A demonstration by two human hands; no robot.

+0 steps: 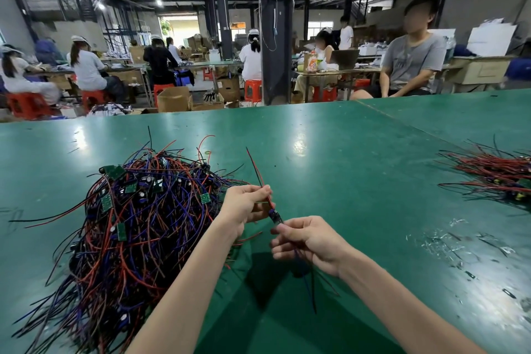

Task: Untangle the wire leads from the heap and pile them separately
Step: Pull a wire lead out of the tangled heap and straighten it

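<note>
A big tangled heap (138, 224) of red, blue and black wire leads with small green circuit boards lies on the green table at the left. Just right of it, my left hand (245, 204) pinches the red and black wires of one lead (276, 217), whose thin ends stick up past my fingers. My right hand (309, 241) grips the same lead lower down, near its small dark board; blue and black wires hang below that hand. A separate pile (497, 175) of sorted leads lies flat at the table's right edge.
The green table (344, 152) stretches wide between the heap and the sorted pile, with a seam running diagonally at the right. Small scraps and scuffs (459, 244) dot the surface at the lower right. A person in a grey shirt (411, 63) sits beyond the far edge.
</note>
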